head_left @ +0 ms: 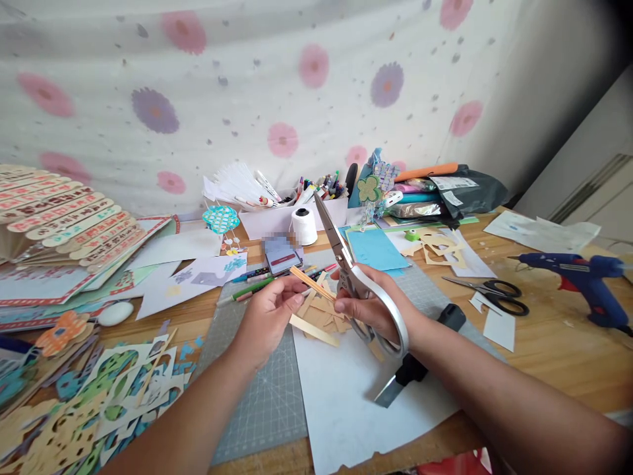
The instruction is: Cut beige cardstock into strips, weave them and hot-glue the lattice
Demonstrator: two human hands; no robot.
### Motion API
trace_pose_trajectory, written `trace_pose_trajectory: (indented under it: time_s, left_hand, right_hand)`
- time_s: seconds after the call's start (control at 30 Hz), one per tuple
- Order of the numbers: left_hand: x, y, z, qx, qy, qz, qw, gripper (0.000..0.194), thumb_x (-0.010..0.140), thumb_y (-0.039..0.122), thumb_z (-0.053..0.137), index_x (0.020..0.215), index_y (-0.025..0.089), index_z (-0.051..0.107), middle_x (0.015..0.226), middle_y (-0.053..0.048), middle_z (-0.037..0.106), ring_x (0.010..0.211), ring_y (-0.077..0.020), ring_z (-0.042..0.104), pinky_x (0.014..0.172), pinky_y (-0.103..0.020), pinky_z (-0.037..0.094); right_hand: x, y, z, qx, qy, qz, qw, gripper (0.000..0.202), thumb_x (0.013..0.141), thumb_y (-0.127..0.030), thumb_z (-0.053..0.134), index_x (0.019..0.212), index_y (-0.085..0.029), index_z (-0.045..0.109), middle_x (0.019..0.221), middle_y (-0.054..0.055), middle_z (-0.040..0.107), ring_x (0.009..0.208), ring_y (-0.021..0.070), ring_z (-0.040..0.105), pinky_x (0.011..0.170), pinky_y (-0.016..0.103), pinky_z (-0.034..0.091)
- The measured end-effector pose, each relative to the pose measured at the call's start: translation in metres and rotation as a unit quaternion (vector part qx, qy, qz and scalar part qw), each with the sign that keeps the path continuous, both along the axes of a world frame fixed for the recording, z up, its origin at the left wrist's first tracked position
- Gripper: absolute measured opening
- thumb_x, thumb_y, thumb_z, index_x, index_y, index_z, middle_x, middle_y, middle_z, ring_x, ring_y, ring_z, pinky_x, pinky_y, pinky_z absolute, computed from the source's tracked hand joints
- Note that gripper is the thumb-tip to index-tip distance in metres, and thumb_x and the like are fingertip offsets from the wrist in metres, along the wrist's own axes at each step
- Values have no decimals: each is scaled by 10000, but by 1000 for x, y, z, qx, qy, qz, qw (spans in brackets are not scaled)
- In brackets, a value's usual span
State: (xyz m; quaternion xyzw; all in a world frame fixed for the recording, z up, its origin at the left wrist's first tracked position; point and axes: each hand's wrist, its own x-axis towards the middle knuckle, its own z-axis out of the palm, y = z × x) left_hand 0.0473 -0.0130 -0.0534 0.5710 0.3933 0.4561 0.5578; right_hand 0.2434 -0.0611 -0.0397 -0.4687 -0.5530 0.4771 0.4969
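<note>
My right hand is closed around large silver-handled scissors, their blades pointing up and to the left. Its thumb and fingertips also meet the right end of some thin wooden strips. At the strips' other end, the thumb and forefinger of my left hand are pinched together against them. Below the hands, flat wooden pieces lie in a small heap. A wider pale strip lies at the heap's near edge. White paper and a grey cutting mat are underneath.
A black-handled utility knife, blade out, rests on the paper. Black scissors and a blue glue gun lie to the right. Cut-out scraps cover the left. A thread spool and a pen box stand behind.
</note>
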Motion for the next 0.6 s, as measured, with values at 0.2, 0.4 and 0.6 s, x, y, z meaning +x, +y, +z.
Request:
trace_pose_trajectory:
  time_s: [0.2, 0.4, 0.6]
  left_hand:
    - [-1, -4, 3, 42, 21, 20, 999, 202, 758, 356, 745, 878, 195, 731, 839, -19, 705, 786, -162, 597, 687, -250, 445]
    - [0, -8, 9, 11, 10, -43, 999, 282, 686, 427, 808, 785, 174, 728, 675, 0, 639, 604, -127, 553, 556, -232, 436]
    - [12, -19, 6, -64, -38, -75, 994, 365, 673, 468, 827, 802, 144, 721, 684, -31, 677, 564, -127, 601, 545, -245, 494]
  right_hand:
    - [-3, -1, -6, 17, -41, -23, 999, 315, 687, -290, 695, 958, -211, 554, 693, -32, 576, 587, 122, 498, 545, 265, 421]
    - [-4, 0, -7, 28, -83, -38, 995, 309, 681, -281, 695, 955, -221, 566, 698, -32, 589, 594, 126, 522, 539, 255, 417]
    - [-12, -2, -4, 14, -72, -8, 997, 365, 653, -274, 710, 981, -219, 562, 653, -45, 579, 566, 127, 532, 528, 252, 417]
